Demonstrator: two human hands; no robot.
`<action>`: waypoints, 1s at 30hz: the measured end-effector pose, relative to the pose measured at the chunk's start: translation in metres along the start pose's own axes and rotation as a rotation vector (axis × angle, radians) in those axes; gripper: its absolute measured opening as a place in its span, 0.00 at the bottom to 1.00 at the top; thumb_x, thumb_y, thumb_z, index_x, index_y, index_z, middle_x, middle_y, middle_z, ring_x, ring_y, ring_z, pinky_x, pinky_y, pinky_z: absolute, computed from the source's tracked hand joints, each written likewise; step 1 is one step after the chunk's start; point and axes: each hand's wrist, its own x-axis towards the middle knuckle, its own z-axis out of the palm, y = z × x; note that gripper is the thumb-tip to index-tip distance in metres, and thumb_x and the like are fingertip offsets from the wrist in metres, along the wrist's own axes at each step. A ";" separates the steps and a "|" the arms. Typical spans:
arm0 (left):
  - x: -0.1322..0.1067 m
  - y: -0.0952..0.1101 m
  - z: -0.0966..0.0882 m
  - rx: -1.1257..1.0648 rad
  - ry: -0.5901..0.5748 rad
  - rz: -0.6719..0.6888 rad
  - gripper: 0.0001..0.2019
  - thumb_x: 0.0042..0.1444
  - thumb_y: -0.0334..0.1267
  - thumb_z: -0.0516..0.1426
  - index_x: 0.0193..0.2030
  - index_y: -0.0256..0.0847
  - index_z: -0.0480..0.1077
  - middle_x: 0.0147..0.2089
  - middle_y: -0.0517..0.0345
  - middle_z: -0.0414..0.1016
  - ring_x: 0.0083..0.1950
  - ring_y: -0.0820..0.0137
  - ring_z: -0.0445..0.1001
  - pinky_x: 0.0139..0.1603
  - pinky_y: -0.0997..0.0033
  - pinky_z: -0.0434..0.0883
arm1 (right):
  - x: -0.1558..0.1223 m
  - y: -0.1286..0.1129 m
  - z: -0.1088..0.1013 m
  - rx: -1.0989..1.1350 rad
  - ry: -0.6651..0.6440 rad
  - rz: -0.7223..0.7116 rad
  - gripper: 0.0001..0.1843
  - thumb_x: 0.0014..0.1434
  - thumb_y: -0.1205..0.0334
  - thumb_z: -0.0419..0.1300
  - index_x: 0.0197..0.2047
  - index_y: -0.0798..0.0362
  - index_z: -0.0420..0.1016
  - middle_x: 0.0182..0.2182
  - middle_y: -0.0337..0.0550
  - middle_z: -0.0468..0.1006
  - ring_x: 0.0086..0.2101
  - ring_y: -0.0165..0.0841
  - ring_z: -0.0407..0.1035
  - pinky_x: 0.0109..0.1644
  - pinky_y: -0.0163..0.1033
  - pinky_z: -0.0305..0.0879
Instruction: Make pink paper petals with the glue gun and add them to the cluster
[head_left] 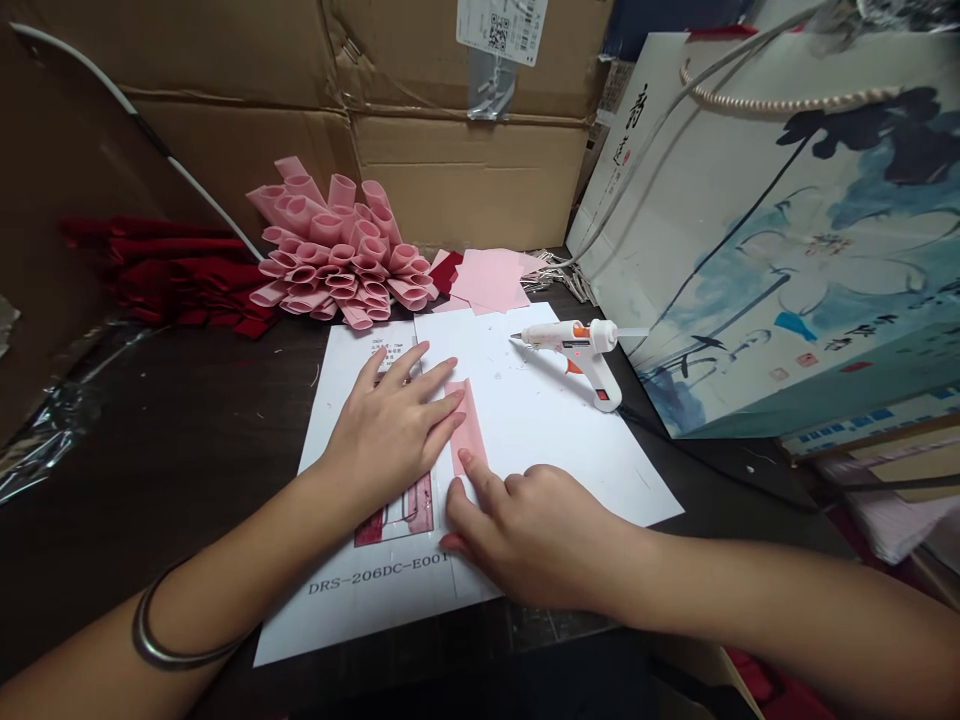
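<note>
My left hand [394, 425] lies flat with fingers stretched out, pressing on a narrow pink paper strip [471, 428] that rests on white printed sheets [540, 420]. My right hand [529, 530] sits just below the strip, its forefinger tip touching the strip's lower end and the other fingers curled under. A white and orange glue gun [581, 350] lies on the sheet to the right, nozzle pointing left. A silver bangle [161, 640] circles my left wrist.
A cluster of rolled pink paper tubes [337, 255] stands behind the sheets, with loose pink squares [491, 278] beside it. Red fabric [172, 275] lies at left. Cardboard boxes [450, 150] line the back. A painted gift bag [787, 230] stands at right.
</note>
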 end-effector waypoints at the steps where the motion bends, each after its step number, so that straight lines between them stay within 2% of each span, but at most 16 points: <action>1: 0.000 0.000 0.000 0.008 -0.009 0.002 0.16 0.66 0.40 0.51 0.51 0.43 0.77 0.63 0.53 0.69 0.67 0.47 0.61 0.64 0.39 0.56 | 0.000 -0.001 0.000 0.000 0.007 0.003 0.26 0.72 0.55 0.34 0.50 0.61 0.68 0.54 0.71 0.72 0.19 0.35 0.70 0.17 0.40 0.49; 4: -0.001 0.001 0.000 0.015 -0.025 0.006 0.16 0.66 0.40 0.50 0.52 0.41 0.76 0.63 0.51 0.70 0.66 0.47 0.62 0.63 0.39 0.57 | 0.000 0.000 0.000 0.052 0.043 0.032 0.25 0.71 0.53 0.37 0.47 0.60 0.69 0.52 0.67 0.75 0.19 0.35 0.70 0.18 0.40 0.47; 7: -0.002 -0.001 0.000 -0.005 -0.022 0.018 0.16 0.66 0.40 0.50 0.53 0.41 0.76 0.62 0.51 0.71 0.65 0.48 0.63 0.63 0.41 0.58 | 0.001 0.011 0.003 0.247 0.145 0.131 0.20 0.69 0.53 0.44 0.40 0.56 0.72 0.39 0.51 0.80 0.22 0.34 0.70 0.21 0.39 0.50; 9: -0.002 -0.002 0.001 -0.023 -0.009 0.024 0.16 0.66 0.41 0.50 0.52 0.41 0.76 0.61 0.52 0.72 0.65 0.48 0.64 0.63 0.42 0.59 | 0.003 0.023 0.007 0.383 0.253 0.240 0.15 0.67 0.58 0.48 0.37 0.56 0.73 0.30 0.44 0.78 0.26 0.34 0.71 0.26 0.38 0.54; 11: -0.003 -0.002 0.001 -0.040 -0.001 0.026 0.17 0.66 0.41 0.50 0.53 0.41 0.75 0.61 0.52 0.72 0.64 0.48 0.64 0.63 0.43 0.59 | 0.005 0.035 0.012 0.458 0.326 0.354 0.12 0.65 0.62 0.51 0.36 0.56 0.74 0.30 0.43 0.77 0.28 0.32 0.70 0.30 0.38 0.56; 13: -0.003 -0.003 0.001 -0.064 -0.003 0.014 0.17 0.66 0.41 0.50 0.54 0.40 0.74 0.61 0.51 0.72 0.64 0.49 0.64 0.63 0.43 0.59 | 0.006 0.042 0.017 0.521 0.337 0.425 0.10 0.63 0.61 0.55 0.37 0.55 0.76 0.30 0.41 0.77 0.28 0.31 0.68 0.33 0.37 0.57; 17: -0.003 -0.005 0.002 -0.144 -0.048 -0.057 0.22 0.64 0.44 0.52 0.60 0.33 0.68 0.63 0.47 0.69 0.65 0.48 0.62 0.64 0.44 0.59 | 0.008 0.045 0.020 0.566 0.254 0.413 0.12 0.62 0.58 0.58 0.44 0.51 0.80 0.32 0.42 0.76 0.31 0.32 0.68 0.35 0.37 0.57; 19: -0.002 -0.007 0.004 -0.195 -0.076 -0.092 0.25 0.64 0.46 0.52 0.62 0.31 0.66 0.65 0.44 0.66 0.66 0.48 0.60 0.64 0.44 0.60 | 0.008 0.044 0.020 0.572 0.210 0.410 0.12 0.63 0.58 0.58 0.44 0.50 0.81 0.32 0.42 0.75 0.30 0.32 0.68 0.35 0.38 0.58; 22: -0.001 -0.010 0.007 -0.316 -0.085 -0.155 0.24 0.63 0.48 0.54 0.60 0.34 0.68 0.66 0.45 0.64 0.68 0.49 0.58 0.65 0.45 0.59 | 0.008 0.043 0.021 0.627 0.212 0.443 0.11 0.62 0.58 0.59 0.42 0.52 0.81 0.32 0.42 0.75 0.30 0.31 0.67 0.36 0.38 0.59; 27: 0.002 -0.009 0.003 -0.600 0.094 -0.271 0.12 0.59 0.42 0.59 0.47 0.39 0.72 0.60 0.50 0.71 0.64 0.58 0.65 0.65 0.52 0.62 | 0.011 0.050 0.024 0.859 0.329 0.636 0.20 0.58 0.54 0.63 0.50 0.56 0.73 0.37 0.44 0.78 0.31 0.32 0.68 0.35 0.38 0.60; 30: 0.003 -0.005 -0.003 -0.755 0.138 -0.250 0.09 0.58 0.40 0.60 0.45 0.41 0.72 0.58 0.52 0.73 0.60 0.61 0.69 0.62 0.55 0.64 | 0.013 0.053 0.023 1.131 0.302 0.679 0.23 0.57 0.52 0.64 0.53 0.53 0.71 0.42 0.45 0.79 0.33 0.32 0.69 0.35 0.37 0.62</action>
